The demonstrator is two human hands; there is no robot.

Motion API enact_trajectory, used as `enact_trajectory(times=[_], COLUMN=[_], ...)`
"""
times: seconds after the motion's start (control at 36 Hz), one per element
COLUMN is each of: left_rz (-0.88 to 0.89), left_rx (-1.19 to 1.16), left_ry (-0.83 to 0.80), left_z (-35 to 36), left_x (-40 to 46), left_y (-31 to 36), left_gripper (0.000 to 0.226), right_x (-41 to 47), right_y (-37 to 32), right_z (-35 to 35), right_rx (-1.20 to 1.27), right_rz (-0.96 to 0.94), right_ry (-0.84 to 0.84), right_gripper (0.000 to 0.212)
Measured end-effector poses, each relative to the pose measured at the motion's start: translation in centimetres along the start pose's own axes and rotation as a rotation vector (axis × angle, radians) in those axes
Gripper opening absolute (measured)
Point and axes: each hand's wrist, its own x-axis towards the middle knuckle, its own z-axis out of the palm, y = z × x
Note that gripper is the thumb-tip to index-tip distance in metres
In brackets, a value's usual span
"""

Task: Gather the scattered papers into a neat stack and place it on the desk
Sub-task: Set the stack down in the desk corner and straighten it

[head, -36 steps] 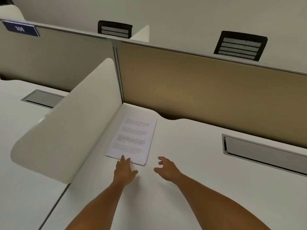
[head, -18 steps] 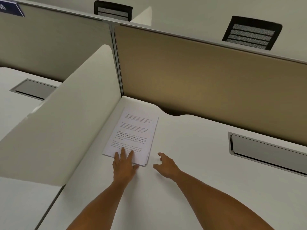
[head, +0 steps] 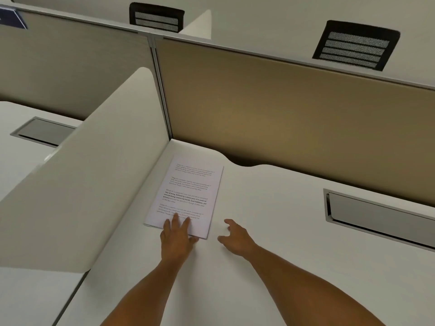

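A neat stack of white printed papers [head: 188,191] lies flat on the white desk [head: 270,231], close to the left side divider and near the back corner. My left hand [head: 176,238] rests flat with its fingers spread on the stack's near edge, pressing down on it. My right hand [head: 235,236] hovers just to the right of the stack, fingers apart and slightly curled, holding nothing and not touching the paper.
A curved white side divider [head: 89,184] rises left of the stack. A tan back panel [head: 294,118] closes the desk's far side. A grey cable hatch [head: 376,217] sits at the right. Two black chair backs [head: 355,45] show beyond the panel.
My left hand has slid forward from the stack's near edge onto the paper. The right hand stays beside the stack. The view has shifted slightly.
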Motion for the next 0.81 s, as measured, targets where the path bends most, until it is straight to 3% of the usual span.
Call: enact_trajectory(times=[0.56,0.81], left_rz=[0.005,-0.008], left_rx=[0.030,0.001], left_ry=[-0.027,-0.050], left_z=[0.0,-0.3], left_x=[-0.3,-0.8], left_y=[-0.4,0.2], left_gripper=[0.079,0.101], right_x=[0.0,-1.3], right_y=[0.0,0.7], right_z=[0.1,-0.6], right_rx=[-0.026,-0.018], right_rz=[0.007,-0.005], right_ry=[-0.008,0.025], right_gripper=[0.072,0.072])
